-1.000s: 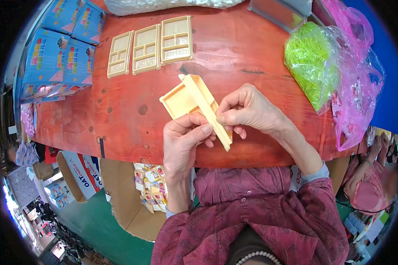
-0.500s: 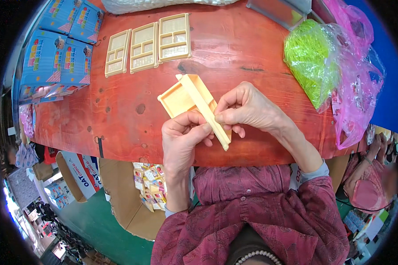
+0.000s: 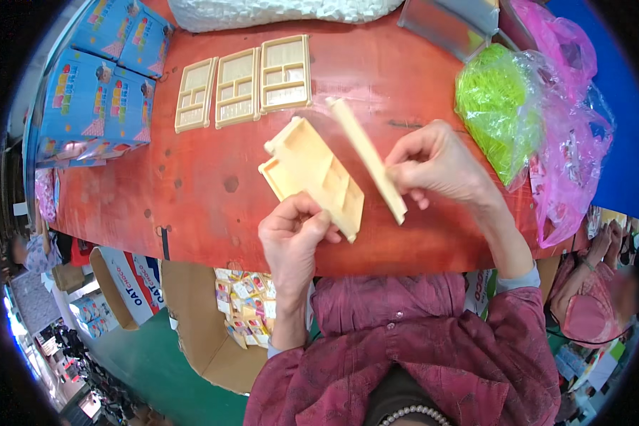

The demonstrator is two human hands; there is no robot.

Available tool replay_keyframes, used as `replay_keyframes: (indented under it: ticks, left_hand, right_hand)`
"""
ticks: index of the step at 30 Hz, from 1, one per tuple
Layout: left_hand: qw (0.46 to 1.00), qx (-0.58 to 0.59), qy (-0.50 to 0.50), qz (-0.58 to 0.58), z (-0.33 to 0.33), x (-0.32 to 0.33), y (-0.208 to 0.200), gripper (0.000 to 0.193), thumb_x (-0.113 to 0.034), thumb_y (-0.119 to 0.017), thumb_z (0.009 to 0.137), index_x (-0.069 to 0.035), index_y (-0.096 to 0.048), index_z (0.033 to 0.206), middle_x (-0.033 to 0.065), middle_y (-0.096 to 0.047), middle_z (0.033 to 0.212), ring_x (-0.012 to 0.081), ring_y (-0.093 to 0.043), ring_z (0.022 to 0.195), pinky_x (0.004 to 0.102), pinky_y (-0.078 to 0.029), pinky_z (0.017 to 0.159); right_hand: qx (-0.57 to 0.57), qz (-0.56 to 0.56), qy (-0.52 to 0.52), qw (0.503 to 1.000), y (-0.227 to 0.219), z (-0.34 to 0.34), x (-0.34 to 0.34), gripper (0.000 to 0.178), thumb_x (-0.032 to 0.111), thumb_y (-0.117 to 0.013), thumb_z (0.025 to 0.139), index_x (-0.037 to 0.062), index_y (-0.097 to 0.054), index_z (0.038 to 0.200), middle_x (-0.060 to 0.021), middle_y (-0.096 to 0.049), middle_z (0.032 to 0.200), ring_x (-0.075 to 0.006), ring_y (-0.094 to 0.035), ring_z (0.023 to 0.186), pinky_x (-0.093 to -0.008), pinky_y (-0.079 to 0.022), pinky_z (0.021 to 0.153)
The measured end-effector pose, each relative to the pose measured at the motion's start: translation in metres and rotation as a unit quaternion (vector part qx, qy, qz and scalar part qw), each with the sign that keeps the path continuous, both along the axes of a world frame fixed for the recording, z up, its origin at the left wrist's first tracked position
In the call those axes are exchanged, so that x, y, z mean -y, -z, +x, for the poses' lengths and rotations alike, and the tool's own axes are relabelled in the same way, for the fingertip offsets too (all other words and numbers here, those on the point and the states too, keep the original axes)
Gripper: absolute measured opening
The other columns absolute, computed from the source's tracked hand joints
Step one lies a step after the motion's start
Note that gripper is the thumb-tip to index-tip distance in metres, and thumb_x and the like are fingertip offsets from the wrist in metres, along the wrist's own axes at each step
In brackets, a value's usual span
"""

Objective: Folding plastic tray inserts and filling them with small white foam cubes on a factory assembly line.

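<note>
My left hand (image 3: 289, 231) pinches the near corner of a cream plastic compartment panel (image 3: 307, 162), holding it tilted above the red table (image 3: 213, 220). Between the thumb and fingers of my right hand (image 3: 444, 165) is a long narrow cream plastic strip (image 3: 366, 155), slightly smeared by motion. A gap separates the strip from the panel's right side. Farther back, three similar cream panels lie in a row: a left one (image 3: 195, 94), a middle one (image 3: 237, 86) and a right one (image 3: 285, 74).
Blue printed boxes (image 3: 96, 99) stack at the far left. To the right lie a clear bag of green shreds (image 3: 493, 106) and a pink plastic bag (image 3: 571, 163). An open carton (image 3: 199, 334) with small wrapped packets (image 3: 248, 305) sits below the table edge. Another person (image 3: 593, 284) is at right.
The strip has come away from the panel's face, moving right and up in my right hand. My left hand keeps the panel. The whole view has shifted slightly.
</note>
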State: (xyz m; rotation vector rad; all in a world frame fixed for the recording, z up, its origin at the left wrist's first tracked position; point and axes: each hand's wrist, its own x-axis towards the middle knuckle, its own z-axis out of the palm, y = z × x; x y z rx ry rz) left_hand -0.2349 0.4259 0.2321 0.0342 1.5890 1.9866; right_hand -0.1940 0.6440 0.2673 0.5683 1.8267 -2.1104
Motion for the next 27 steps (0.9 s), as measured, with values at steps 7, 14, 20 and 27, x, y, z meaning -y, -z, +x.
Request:
replay_keyframes:
  ticks: [7, 14, 20, 27]
  left_hand:
    - [0.995, 0.04, -0.011, 0.093, -0.012, 0.023, 0.001, 0.003, 0.0, -0.058, 0.079, 0.003, -0.057, 0.081, 0.0119, -0.064, 0.075, 0.0151, -0.061, 0.055, 0.0242, -0.051, 0.052]
    - [0.989, 0.052, -0.008, 0.136, -0.012, 0.022, 0.001, 0.005, -0.002, -0.059, 0.078, 0.002, -0.056, 0.08, 0.0139, -0.064, 0.075, 0.0166, -0.061, 0.054, 0.0244, -0.05, 0.048]
    - [0.985, 0.067, -0.015, 0.159, -0.022, 0.028, 0.01, 0.007, -0.004, -0.06, 0.079, 0.001, -0.056, 0.081, 0.014, -0.064, 0.072, 0.0169, -0.06, 0.052, 0.0246, -0.05, 0.047]
    - [0.992, 0.044, -0.028, 0.117, -0.02, 0.013, 0.01, 0.004, -0.001, -0.057, 0.083, 0.003, -0.056, 0.083, 0.0102, -0.064, 0.072, 0.0127, -0.061, 0.056, 0.0226, -0.05, 0.053]
  right_hand:
    - [-0.063, 0.283, 0.081, 0.954, 0.004, -0.049, -0.043, 0.017, 0.009, -0.057, 0.074, -0.0054, -0.063, 0.067, -0.0058, -0.057, 0.054, -0.0097, -0.052, 0.042, -0.0243, -0.043, 0.038]
    - [-0.096, 0.397, 0.051, 0.911, 0.07, -0.13, -0.033, 0.019, 0.01, -0.057, 0.071, -0.0061, -0.063, 0.063, -0.0083, -0.057, 0.053, -0.0118, -0.056, 0.046, -0.0272, -0.046, 0.04]
    - [-0.17, 0.352, 0.03, 0.92, 0.046, -0.113, -0.001, 0.024, 0.016, -0.061, 0.077, -0.0042, -0.063, 0.064, -0.0045, -0.058, 0.054, -0.0083, -0.053, 0.046, -0.0254, -0.043, 0.043]
    - [-0.167, 0.097, -0.172, 0.966, 0.012, -0.029, 0.044, 0.016, 0.013, -0.064, 0.078, -0.0033, -0.066, 0.074, -0.0017, -0.062, 0.062, -0.0036, -0.052, 0.058, -0.0223, -0.041, 0.052]
